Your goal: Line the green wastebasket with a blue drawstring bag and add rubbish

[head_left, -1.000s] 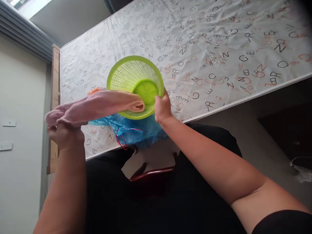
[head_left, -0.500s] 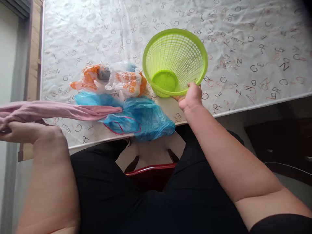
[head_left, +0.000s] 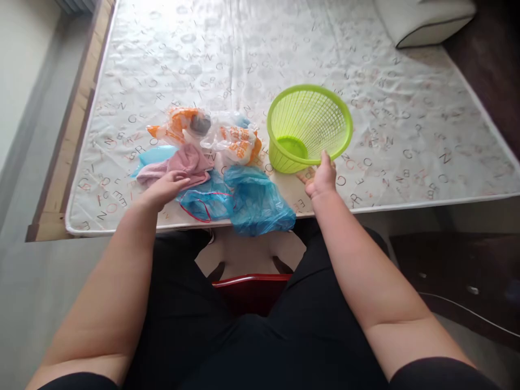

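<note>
Two hands are being shown over a mattress (head_left: 365, 65) covered in a letter-printed sheet, and every place below is being given relative to the green basket (head_left: 309, 127). The mattress is being seen spreading on all sides of the basket, with a pillow (head_left: 426, 21) lying well beyond it toward the far right corner. The basket is being kept upright near the front edge of the mattress, its mouth tilted slightly toward the viewer. A blue plastic bag (head_left: 252, 200) is being seen just left of and nearer than the basket, hanging partly over the mattress edge. An orange-and-clear plastic bag (head_left: 227, 138) is lying just beside the basket on its left. A pink cloth (head_left: 184, 162) is being seen farther left of the basket, bunched between the two bags. The right hand (head_left: 323, 179) is being held at the basket's near rim, its fingers curled and its thumb touching the rim. The left hand (head_left: 162, 189) is being laid flat on the pink cloth, well left of the basket, with fingers spread loosely.
</note>
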### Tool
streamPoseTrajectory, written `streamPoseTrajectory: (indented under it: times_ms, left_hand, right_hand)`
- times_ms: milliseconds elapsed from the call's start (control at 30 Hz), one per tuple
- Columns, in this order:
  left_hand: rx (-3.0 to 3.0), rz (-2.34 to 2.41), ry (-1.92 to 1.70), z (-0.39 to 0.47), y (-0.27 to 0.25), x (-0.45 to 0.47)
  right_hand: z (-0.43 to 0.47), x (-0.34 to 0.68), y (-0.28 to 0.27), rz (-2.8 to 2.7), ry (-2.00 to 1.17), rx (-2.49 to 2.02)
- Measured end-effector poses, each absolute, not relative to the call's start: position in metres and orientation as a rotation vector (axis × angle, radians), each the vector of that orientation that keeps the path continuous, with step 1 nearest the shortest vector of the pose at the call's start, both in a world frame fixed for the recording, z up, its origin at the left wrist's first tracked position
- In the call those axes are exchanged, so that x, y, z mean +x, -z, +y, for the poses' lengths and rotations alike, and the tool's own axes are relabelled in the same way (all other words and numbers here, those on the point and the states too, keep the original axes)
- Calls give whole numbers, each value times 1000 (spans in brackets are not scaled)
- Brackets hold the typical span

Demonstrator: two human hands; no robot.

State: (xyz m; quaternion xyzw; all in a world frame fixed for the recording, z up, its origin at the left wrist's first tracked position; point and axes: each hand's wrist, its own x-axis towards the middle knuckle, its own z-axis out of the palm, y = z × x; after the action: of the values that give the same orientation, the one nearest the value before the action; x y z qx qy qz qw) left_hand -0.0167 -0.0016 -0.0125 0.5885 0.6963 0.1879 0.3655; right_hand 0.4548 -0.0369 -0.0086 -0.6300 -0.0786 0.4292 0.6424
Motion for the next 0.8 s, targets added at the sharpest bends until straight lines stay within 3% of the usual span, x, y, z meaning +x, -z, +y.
streamPoseTrajectory:
  times_ms: [133, 433, 800]
  left_hand:
    - [1530, 1766, -325, -10, 7, -2]
    - [1650, 1650, -609, -54, -2, 33]
    - [1841, 1621, -795, -107, -25, 28]
  right_hand:
    - [-55, 439, -12, -179, -1070, -1486]
    - [-101, 437, -20, -145, -1289, -1554]
    - [-154, 447, -37, -848, -910, -1547]
